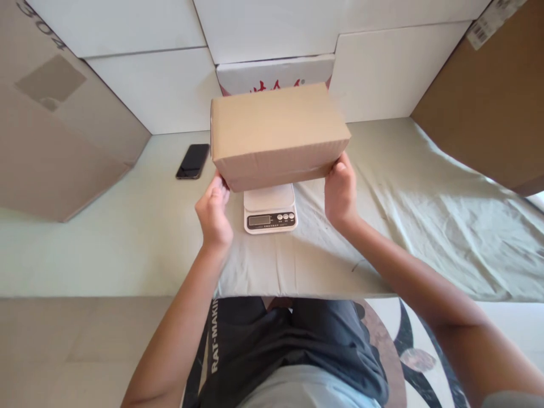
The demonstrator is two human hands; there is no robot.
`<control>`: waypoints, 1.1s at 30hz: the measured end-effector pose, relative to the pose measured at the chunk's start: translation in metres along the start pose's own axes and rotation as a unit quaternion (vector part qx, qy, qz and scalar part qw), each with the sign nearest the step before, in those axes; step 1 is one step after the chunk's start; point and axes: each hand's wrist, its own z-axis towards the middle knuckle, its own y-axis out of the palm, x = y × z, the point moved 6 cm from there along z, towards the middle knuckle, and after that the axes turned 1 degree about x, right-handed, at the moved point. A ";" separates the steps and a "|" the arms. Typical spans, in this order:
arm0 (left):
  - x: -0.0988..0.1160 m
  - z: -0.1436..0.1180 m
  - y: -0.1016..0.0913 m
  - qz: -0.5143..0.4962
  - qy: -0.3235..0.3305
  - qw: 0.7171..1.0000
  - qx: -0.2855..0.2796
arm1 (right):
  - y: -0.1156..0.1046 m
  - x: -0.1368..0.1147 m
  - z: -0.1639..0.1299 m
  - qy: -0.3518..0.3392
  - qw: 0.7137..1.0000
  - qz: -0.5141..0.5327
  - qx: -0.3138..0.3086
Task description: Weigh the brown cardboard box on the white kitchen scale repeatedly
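A closed brown cardboard box (pixel 278 133) is held up in both hands, slightly tilted, above a white kitchen scale (pixel 271 221). My left hand (pixel 215 212) grips its lower left corner, fingers partly hidden beneath. At the lower right corner, my right hand (pixel 341 190) supports it with the fingers tucked under. The box covers the back of the scale's platform. In front, the scale's small display and several round buttons show; no digits can be made out.
A dark smartphone (pixel 192 161) lies left of the scale on the pale green cloth (pixel 127 249). White boxes (pixel 157 85) line the back. Large brown cartons stand at the left (pixel 72 130) and right (pixel 488 102). The cloth is wrinkled at right.
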 end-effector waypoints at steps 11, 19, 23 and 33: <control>-0.091 0.109 0.040 -0.049 -0.037 0.998 -0.015 | 0.033 0.079 0.087 -0.007 1.000 0.023 -0.009; -0.130 0.112 0.026 -0.051 -0.132 0.990 0.018 | 0.036 0.133 0.080 0.096 0.991 0.092 0.005; -0.135 0.114 0.023 -0.060 -0.130 0.990 0.015 | 0.035 0.134 0.079 0.113 0.990 0.089 0.008; -0.136 0.112 0.014 -0.060 -0.119 0.991 0.005 | 0.023 0.142 0.077 0.129 0.990 0.060 0.021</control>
